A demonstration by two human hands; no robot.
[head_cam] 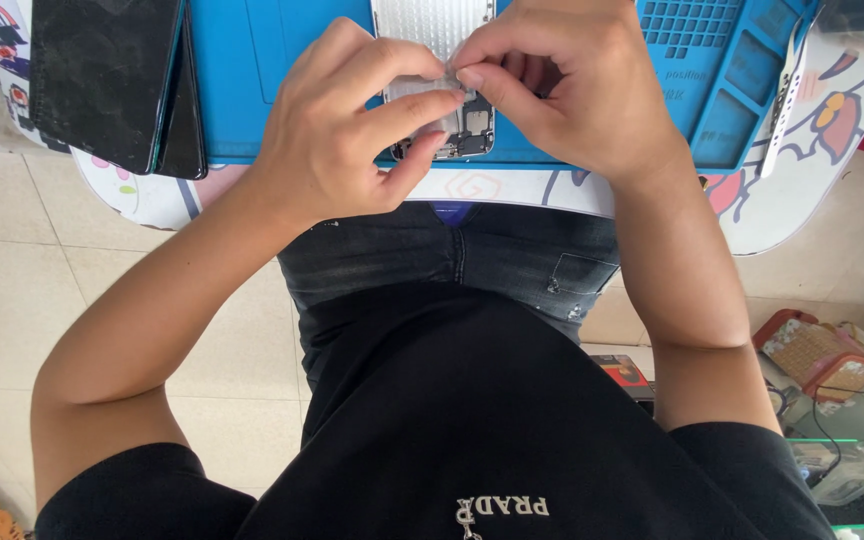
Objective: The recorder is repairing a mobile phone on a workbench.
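Between the two pinching hands lies an opened phone chassis (439, 75), flat on a blue repair mat (252, 90) so its inner face is exposed. Left hand (337, 130) and right hand (562, 85) meet over its lower section, thumb and forefinger of each closed on a small pale part that is too small to identify; the remaining fingers curl aside, apparently to keep the view open. Well left of the grip, two dark phones (112, 80) are stacked at the mat's edge.
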